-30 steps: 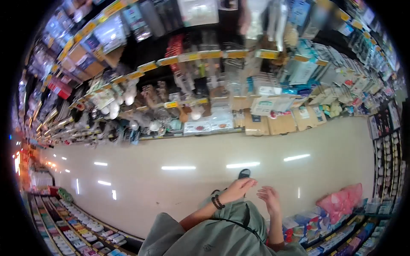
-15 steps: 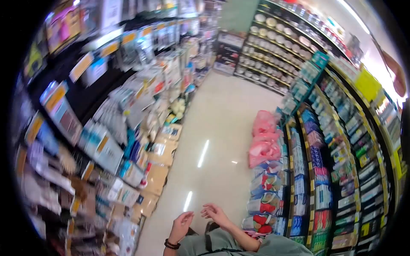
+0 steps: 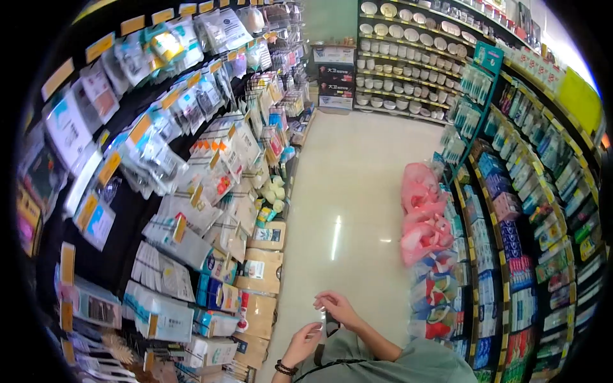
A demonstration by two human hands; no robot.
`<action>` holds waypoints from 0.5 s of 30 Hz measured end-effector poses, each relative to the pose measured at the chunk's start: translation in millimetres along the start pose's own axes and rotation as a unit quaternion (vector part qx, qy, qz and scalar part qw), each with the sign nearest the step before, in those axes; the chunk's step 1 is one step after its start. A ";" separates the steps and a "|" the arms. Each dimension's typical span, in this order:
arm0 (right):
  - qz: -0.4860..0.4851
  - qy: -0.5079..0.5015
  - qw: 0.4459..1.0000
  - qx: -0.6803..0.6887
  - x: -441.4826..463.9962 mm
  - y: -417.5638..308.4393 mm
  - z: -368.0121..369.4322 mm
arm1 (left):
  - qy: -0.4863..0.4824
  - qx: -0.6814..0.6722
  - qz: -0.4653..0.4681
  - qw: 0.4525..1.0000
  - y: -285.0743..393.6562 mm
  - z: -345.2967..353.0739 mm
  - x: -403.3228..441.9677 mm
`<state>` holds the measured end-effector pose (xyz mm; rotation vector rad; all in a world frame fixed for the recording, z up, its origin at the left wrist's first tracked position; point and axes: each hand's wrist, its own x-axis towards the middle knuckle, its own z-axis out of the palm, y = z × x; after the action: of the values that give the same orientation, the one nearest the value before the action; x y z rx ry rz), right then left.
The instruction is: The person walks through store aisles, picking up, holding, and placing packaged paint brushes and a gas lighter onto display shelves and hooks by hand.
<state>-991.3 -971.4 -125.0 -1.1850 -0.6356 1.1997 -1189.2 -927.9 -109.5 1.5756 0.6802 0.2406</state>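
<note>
- Grey-green cloth nearest: the person's garment (image 3: 415,365), dark cord at the waist, both forearms out front.
- Left hand (image 3: 304,343), beaded bracelet (image 3: 285,368) at its wrist: fingers half curled, loose, no object seen in it.
- Right hand (image 3: 340,311), slightly farther out: relaxed, fingers lightly bent and slack, nothing in its grasp. Hands near each other, a gap between.
- Progress, as judged from this view: nothing picked up — handling looks not yet begun; no item shows as taken or set aside. What is left can't be told.
- Wooden boards (image 3: 260,313), low on the left-hand display: nearest goods to the left hand, apart from it, untouched.
- Red-and-blue packs (image 3: 439,305) along the foot of the right-hand shelves; pink plastic bags (image 3: 426,239) just beyond — neither touched.
- Hanging packets (image 3: 169,277) with price tags fill the left wall; boxed goods (image 3: 509,233) line the right.
- Pale floor (image 3: 357,166) runs ahead between them.
- Far end: stacked cartons (image 3: 336,76) beside a rack of bowls and plates (image 3: 396,67); well beyond reach, I'd judge.
</note>
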 end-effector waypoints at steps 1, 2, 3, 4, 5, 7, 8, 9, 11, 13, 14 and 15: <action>-0.006 -0.013 1.000 -0.006 21.9 -14.0 -7.8 | -0.009 0.001 0.002 1.000 9.3 -0.9 22.9; -0.009 -0.027 1.000 -0.009 42.3 -26.7 -16.2 | -0.005 0.005 0.007 1.000 18.3 -1.2 47.4; -0.018 -0.038 0.999 -0.010 63.8 -40.5 -25.4 | -0.003 0.011 0.010 1.000 29.8 -2.7 72.3; -0.026 -0.045 0.999 -0.008 81.2 -52.6 -33.6 | -0.004 0.017 0.009 1.000 40.0 -4.9 91.8; -0.033 -0.049 0.998 -0.008 93.5 -61.4 -41.7 | -0.005 0.025 0.006 1.000 51.8 -6.7 109.6; -0.014 -0.034 0.999 -0.005 112.5 -85.9 -57.5 | -0.007 0.039 0.017 0.999 83.5 -9.6 155.6; -0.005 -0.026 1.000 -0.004 122.0 -96.9 -65.6 | -0.007 0.046 0.024 0.999 92.1 -10.3 176.7; 0.012 -0.017 1.000 -0.001 129.6 -102.2 -74.7 | -0.014 0.035 0.032 0.999 91.9 -10.8 197.4; 0.046 0.005 0.999 0.007 141.9 -105.7 -97.3 | -0.055 0.032 0.010 0.998 78.2 -12.3 238.9; 0.054 -0.003 0.997 -0.047 160.1 -104.4 -130.0 | -0.095 0.051 0.018 0.994 79.2 -13.1 280.7; 0.066 -0.005 0.995 -0.072 164.4 -99.5 -143.7 | -0.112 0.069 0.034 0.991 83.2 -11.9 302.4; 0.087 0.008 0.991 -0.100 175.4 -101.8 -157.5 | -0.132 0.099 0.067 0.984 79.8 -12.3 327.4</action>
<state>-762.5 -855.2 -114.4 -1.4422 -0.6625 1.2933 -912.1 -735.7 -110.0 1.8075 0.4015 0.0605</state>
